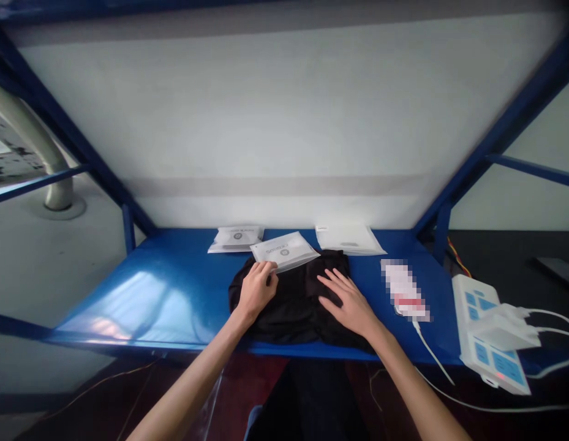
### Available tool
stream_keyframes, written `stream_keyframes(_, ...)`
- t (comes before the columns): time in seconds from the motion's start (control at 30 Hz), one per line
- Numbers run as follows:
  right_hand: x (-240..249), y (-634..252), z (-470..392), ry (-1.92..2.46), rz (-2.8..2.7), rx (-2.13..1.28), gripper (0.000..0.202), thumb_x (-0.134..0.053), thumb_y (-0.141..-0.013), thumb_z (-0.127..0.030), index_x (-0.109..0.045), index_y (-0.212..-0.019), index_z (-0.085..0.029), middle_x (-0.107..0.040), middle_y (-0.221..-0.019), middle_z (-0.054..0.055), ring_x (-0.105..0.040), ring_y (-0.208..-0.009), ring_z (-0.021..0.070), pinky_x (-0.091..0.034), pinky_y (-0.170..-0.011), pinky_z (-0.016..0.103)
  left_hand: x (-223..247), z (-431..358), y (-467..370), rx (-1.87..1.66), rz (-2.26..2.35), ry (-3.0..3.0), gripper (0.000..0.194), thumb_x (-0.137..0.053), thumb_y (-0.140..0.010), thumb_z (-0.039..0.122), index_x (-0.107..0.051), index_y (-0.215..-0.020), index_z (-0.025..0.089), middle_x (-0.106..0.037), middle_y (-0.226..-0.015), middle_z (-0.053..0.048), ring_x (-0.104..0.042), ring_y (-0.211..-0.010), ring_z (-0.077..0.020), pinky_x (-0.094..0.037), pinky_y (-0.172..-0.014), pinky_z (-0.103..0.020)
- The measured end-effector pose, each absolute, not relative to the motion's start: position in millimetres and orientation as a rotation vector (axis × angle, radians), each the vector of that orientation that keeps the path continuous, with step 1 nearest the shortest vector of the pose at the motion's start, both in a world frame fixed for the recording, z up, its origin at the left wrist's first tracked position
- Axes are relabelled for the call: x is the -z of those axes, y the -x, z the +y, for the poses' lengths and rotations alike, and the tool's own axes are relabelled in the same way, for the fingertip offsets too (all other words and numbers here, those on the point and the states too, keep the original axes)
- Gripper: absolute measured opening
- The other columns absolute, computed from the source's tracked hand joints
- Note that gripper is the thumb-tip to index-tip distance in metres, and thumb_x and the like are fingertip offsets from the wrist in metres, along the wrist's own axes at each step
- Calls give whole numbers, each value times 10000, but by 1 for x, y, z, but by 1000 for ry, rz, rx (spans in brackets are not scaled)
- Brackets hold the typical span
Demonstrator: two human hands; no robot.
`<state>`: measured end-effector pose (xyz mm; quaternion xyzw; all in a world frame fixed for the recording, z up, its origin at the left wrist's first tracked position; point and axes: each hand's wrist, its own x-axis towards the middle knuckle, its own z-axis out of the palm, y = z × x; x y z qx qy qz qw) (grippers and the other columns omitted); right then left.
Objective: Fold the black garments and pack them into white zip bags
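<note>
Black folded fabric (288,309), perhaps a garment, lies bunched at the front of the blue shelf. My left hand (258,288) is above its left part, fingers curled and closed on the lower left edge of a white printed plastic pouch (284,250). That pouch lies tilted over the fabric's back edge. On the fabric's right side my right hand (346,300) rests flat, fingers spread, holding nothing. Another printed pouch (237,237) lies behind to the left, and a flat white packet (349,239) behind to the right.
A blue metal shelf (174,294) with angled side bars backs onto a white panel (288,122). At right lie a pixelated phone-like object (405,289) on a white cable and a power strip (489,337) with a charger (504,326). A grey pipe (59,177) stands at left.
</note>
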<state>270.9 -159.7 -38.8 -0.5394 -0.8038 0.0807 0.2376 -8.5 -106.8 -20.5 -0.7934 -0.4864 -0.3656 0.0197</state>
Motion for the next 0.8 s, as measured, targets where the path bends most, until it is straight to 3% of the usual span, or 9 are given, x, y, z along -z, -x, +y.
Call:
stream_keyframes(0.37,31,-268,-156,1548,-2298,67,392,-476,-1014,-359,-650,-1343,-236,-634,-1401,89,-529,-1364,311,-478,-1070,511,30,-103,12,1250,-1434,2532,312,-571,-867,49,-773,-1033,218,-677,-1012,-59,-607,-952,-211,-556,-866,-333)
stream_keyframes(0.5,18,-278,-157,1483,-2412,-27,548,-609,-926,-483,-576,-1429,-270,-577,-1469,68,-500,-1388,313,-472,-1096,504,27,-104,12,1167,-1491,2576,307,-569,-863,47,-777,-1027,203,-667,-1018,-68,-613,-979,-225,-548,-908,-355)
stream_keyframes(0.6,11,-287,-156,1453,-2479,-101,663,-667,-871,-468,-503,-1489,-291,-531,-1514,42,-479,-1404,308,-467,-1113,495,26,-104,12,1117,-1540,2587,303,-568,-874,63,-768,-1061,192,-661,-1049,-77,-633,-991,-230,-539,-933,-364)
stream_keyframes(0.8,18,-288,-146,1420,-2416,-50,432,-571,-944,-340,-636,-1364,-264,-654,-1379,41,-577,-1298,308,-504,-1055,506,28,-103,12,1191,-1598,2507,319,-542,-905,77,-743,-1113,212,-654,-1057,-70,-641,-1002,-219,-536,-932,-339)
